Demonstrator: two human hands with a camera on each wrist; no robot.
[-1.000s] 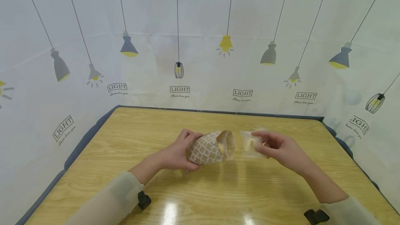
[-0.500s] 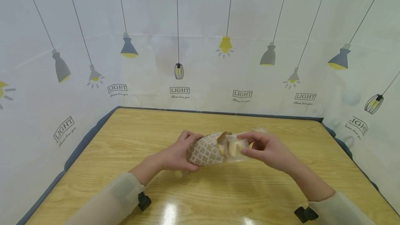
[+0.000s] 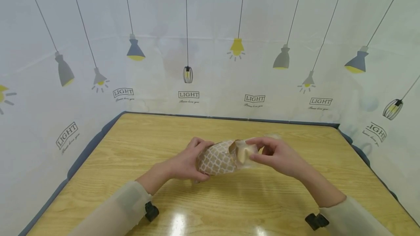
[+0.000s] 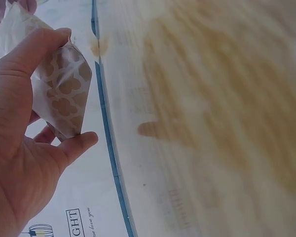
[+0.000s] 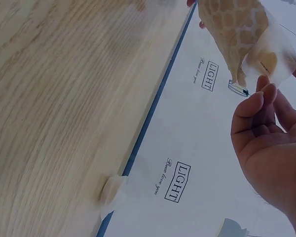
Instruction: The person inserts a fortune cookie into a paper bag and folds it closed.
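My left hand (image 3: 187, 161) grips a brown paper bag (image 3: 214, 159) with a white lattice pattern around its closed end. The bag lies on its side above the table, its torn-looking mouth facing right. In the left wrist view thumb and fingers curl round the folded end of the bag (image 4: 66, 94). With thumb and fingertips, my right hand (image 3: 279, 156) pinches a small clear packet holding a pale yellow folded cookie (image 3: 243, 154). The packet overlaps the bag's mouth. From the right wrist, the cookie (image 5: 266, 60) shows inside its see-through wrapper right beside the bag (image 5: 237, 29).
Behind my right hand, a whitish translucent wrapper (image 5: 113, 195) rests near the far edge of the wooden table (image 3: 157, 199). A white backdrop (image 3: 210, 57) printed with lamps surrounds the table on the far side and both flanks.
My right hand has moved left with the cookie packet, from a gap away from the bag to its mouth. The left hand and bag have stayed nearly still.
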